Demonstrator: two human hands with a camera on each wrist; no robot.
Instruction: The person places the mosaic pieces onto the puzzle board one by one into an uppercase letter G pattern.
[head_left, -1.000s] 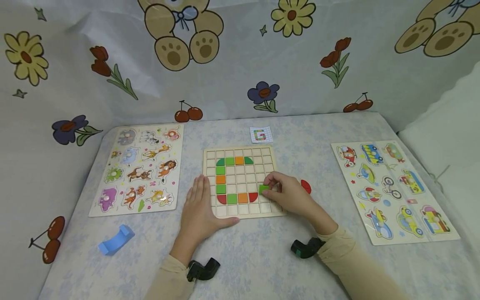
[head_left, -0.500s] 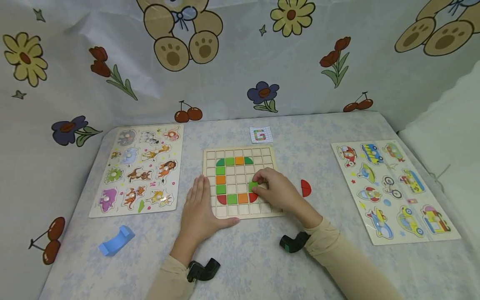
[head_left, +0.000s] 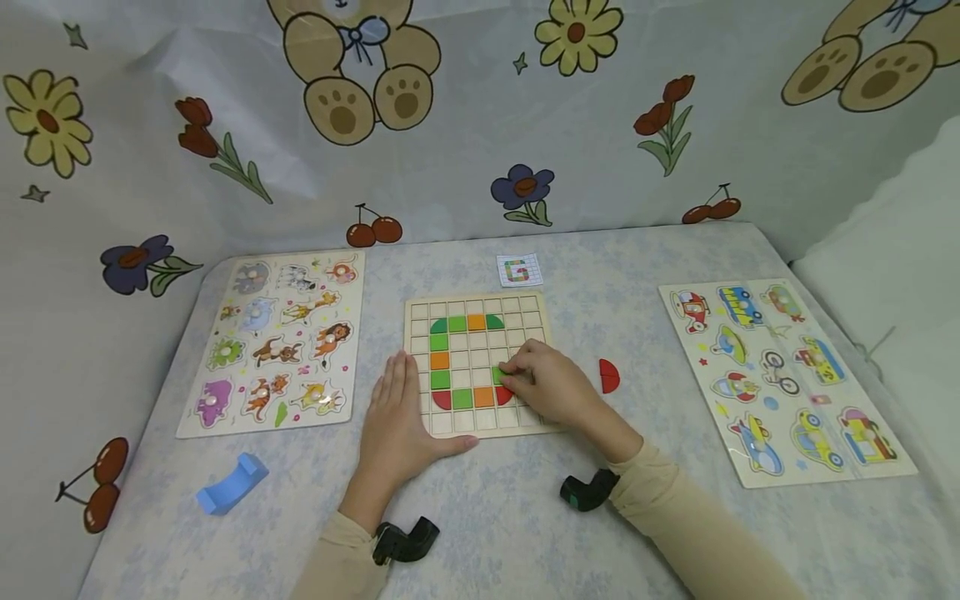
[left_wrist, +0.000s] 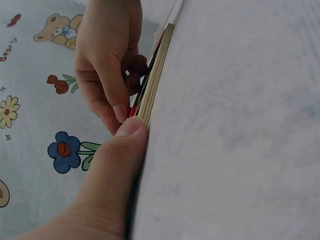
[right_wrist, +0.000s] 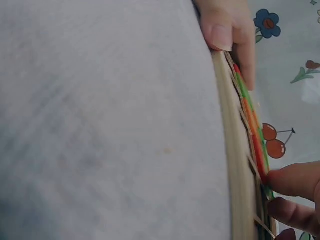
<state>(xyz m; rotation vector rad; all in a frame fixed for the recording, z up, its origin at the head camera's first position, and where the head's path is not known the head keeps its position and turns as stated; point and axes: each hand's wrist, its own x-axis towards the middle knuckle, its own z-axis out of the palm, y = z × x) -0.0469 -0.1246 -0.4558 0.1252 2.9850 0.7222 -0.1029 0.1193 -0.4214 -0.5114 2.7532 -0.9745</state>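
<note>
A wooden grid board lies mid-table, with green, orange and red tiles set in its cells along the top, left side and bottom of a shape. My right hand pinches a green square tile at a cell just above the red rounded corner tile; its fingertips partly cover the tile. My left hand rests against the board's left side with fingers straight and thumb spread along the front edge. In the left wrist view, the left thumb touches the board's edge.
Two red quarter-round pieces lie right of the board. A small pattern card sits behind it. An animal puzzle stands left, a vehicle puzzle right. A blue curved block lies at front left.
My right hand has moved left across the board with the green tile, to the cell above the red corner tile, and its fingertips now cover more of it. The left hand stays put.
</note>
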